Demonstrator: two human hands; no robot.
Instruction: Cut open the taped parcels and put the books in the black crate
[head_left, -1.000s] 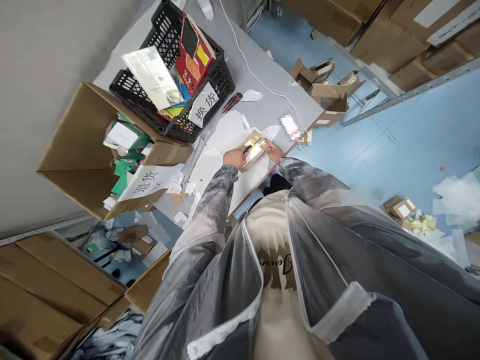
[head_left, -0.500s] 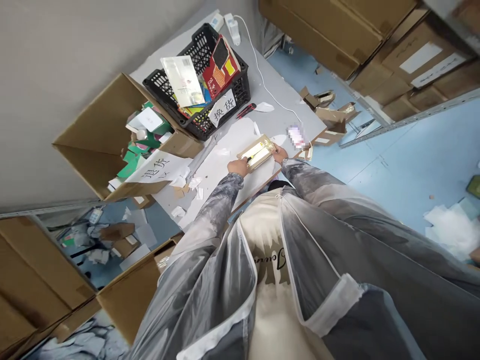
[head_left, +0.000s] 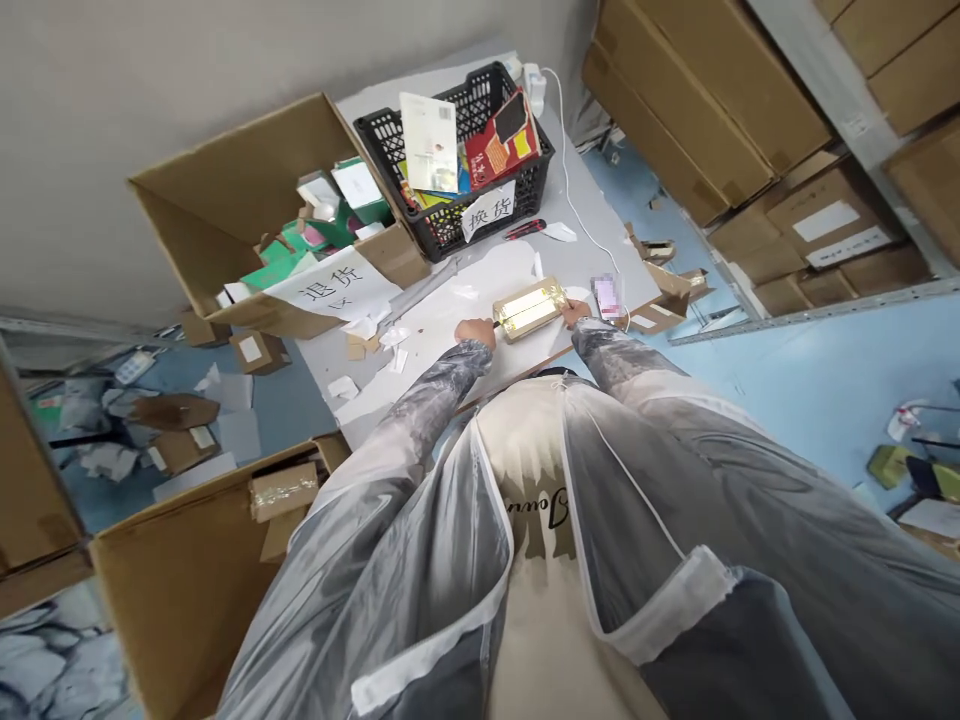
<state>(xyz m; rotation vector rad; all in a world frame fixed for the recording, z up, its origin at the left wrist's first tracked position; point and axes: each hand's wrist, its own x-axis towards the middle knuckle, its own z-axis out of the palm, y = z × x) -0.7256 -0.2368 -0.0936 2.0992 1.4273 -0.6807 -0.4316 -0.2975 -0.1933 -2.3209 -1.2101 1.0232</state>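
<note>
A small taped cardboard box (head_left: 529,310) lies on the table near its front edge, with shiny tape at both ends and a bright strip along its top. At its right end my right hand (head_left: 576,312) is closed on the edge and corner. My left hand (head_left: 475,332) is closed at the left end around a slim black tool (head_left: 497,324). The tool looks like a utility knife and its tip meets the box's end. My fist hides most of it.
Behind the box lie a red-and-black utility knife (head_left: 525,229) and a black crate (head_left: 450,225) of packages. An open carton (head_left: 180,200) of green and white boxes stands left. A phone (head_left: 606,296) lies right, beside a white cable (head_left: 589,235). Paper scraps (head_left: 394,340) litter the table (head_left: 442,350).
My view has turned, shifting the scene. The tool's tip, earlier over the box's top, is now at its left end. Both hands still grip the same things.
</note>
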